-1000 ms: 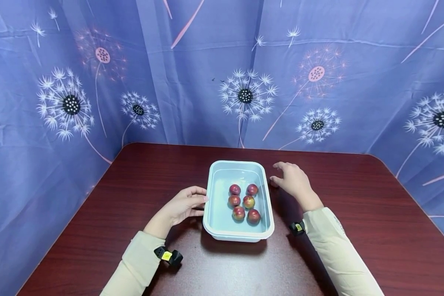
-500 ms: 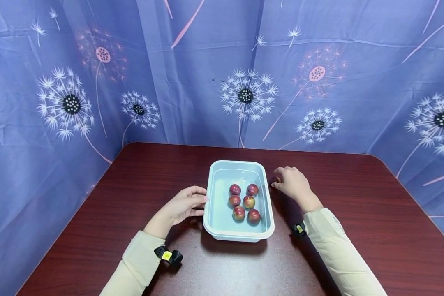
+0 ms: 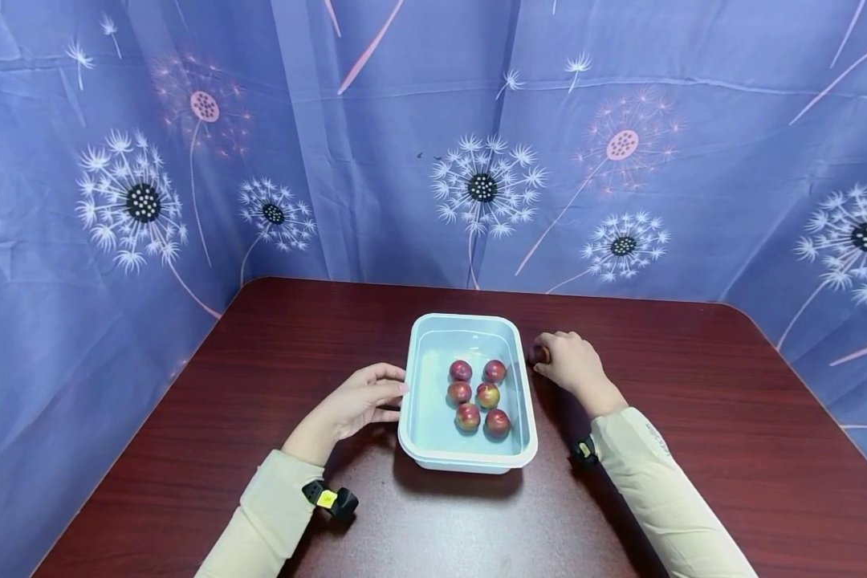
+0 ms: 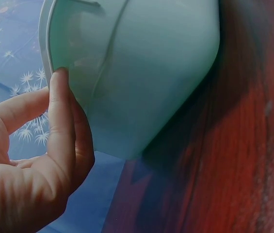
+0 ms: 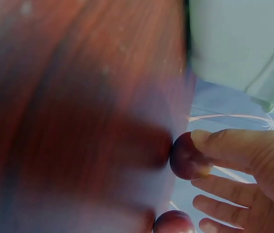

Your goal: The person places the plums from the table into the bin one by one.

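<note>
A pale blue plastic tub (image 3: 422, 429) stands on the table, with several red-yellow plums (image 3: 459, 392) inside toward its right. At its left side, my left hand (image 3: 361, 399) touches the tub's outer wall below the rim with its fingertips, as the left wrist view also shows. Just right of the tub, my right hand (image 3: 572, 365) pinches a dark red plum (image 5: 187, 156) between thumb and fingers, close to the table surface. A second plum (image 5: 174, 222) lies beside it in the right wrist view; in the head view that one is hidden by the hand.
The dark red wood-grain table (image 3: 318, 329) reaches back to a blue curtain (image 3: 376, 160) printed with dandelions, which also runs along the left and right sides. Black bands with yellow labels (image 3: 327, 498) sit at both wrists.
My right hand's fingers have closed around a plum beside the tub, after hovering there with parted fingers. The left hand and the plums in the tub have stayed put.
</note>
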`<state>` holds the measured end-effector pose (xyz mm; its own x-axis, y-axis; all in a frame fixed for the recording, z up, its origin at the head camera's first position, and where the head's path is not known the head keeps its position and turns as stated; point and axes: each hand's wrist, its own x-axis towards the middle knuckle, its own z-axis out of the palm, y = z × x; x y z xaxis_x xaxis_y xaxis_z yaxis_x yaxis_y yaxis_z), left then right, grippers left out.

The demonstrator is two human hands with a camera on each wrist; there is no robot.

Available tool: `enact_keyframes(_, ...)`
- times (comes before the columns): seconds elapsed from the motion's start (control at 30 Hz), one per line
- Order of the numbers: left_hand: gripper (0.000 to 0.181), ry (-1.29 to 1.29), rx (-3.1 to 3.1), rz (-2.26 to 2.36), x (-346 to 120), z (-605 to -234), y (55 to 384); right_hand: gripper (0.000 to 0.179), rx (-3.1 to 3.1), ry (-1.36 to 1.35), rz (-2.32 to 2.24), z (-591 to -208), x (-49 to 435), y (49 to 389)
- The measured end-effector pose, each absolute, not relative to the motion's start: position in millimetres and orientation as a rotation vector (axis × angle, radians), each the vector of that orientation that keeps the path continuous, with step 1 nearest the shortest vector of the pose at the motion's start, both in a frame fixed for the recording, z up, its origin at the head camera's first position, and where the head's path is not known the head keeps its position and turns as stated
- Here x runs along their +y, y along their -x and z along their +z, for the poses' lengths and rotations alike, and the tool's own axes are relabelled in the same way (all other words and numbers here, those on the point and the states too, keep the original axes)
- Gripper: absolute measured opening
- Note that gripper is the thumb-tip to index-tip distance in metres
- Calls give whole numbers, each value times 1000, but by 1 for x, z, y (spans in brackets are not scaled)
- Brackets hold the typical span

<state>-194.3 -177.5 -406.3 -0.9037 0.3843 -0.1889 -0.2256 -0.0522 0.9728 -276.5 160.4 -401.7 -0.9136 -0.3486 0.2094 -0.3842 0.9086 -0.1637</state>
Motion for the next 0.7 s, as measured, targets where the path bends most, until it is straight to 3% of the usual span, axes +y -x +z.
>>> enact_keyframes(0.7, 35, -185, 1829, 1998, -177, -405, 194, 33, -2832, -605, 219, -402, 161, 273)
